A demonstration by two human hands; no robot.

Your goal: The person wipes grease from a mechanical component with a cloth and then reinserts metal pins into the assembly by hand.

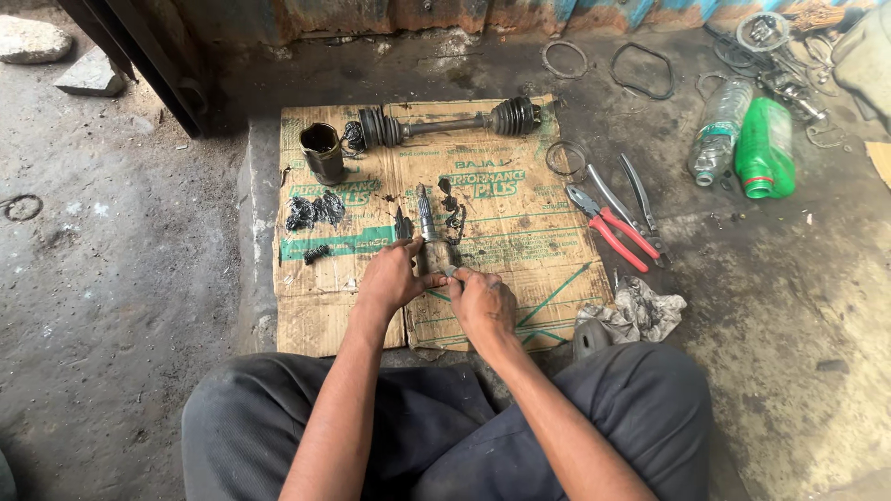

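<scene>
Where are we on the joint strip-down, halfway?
Roughly, as a guess. Done: the cup housing stands apart from the axle shaft, old grease clumps on the cardboard. In hand: left hand and right hand grip a greasy splined joint piece. Left: shaft boots remain on; pliers lie unused.

Concrete floor (139, 278) (grimy): flattened cardboard (520, 223), red pliers (613, 232), rag (640, 311), green bottle (766, 148).
</scene>
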